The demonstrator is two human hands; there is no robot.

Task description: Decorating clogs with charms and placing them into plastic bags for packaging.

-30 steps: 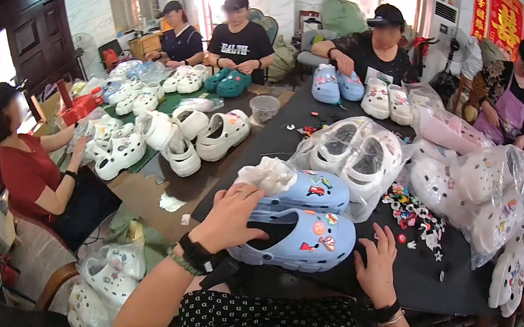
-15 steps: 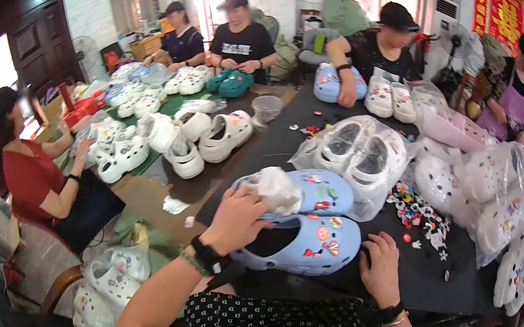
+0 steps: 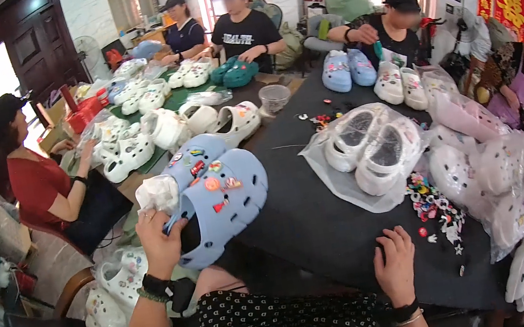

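Observation:
My left hand point(image 3: 160, 244) grips a pair of light-blue clogs at their heels and holds them up over the left edge of the black table. The nearer blue clog point(image 3: 241, 201) carries colourful charms on its top. Behind it the second blue clog point(image 3: 197, 155) is partly covered. A crumpled white wad point(image 3: 158, 195), perhaps plastic or paper, sits at that one's heel. My right hand point(image 3: 395, 264) lies on the near edge of the table, fingers slightly curled and apart, with nothing in it.
A pair of white clogs point(image 3: 381, 150) lies on a clear bag. Loose charms point(image 3: 442, 209) are scattered beside bagged white clogs point(image 3: 486, 174). Co-workers sit around; one point(image 3: 394, 23) works near another blue pair point(image 3: 347, 70). More white clogs point(image 3: 128, 151) crowd the far-left table.
My left hand has lifted the blue clogs off the table and swung them left, toes tipped up. My right hand stays at the table edge. Across the table, the co-worker's blue pair now stands free.

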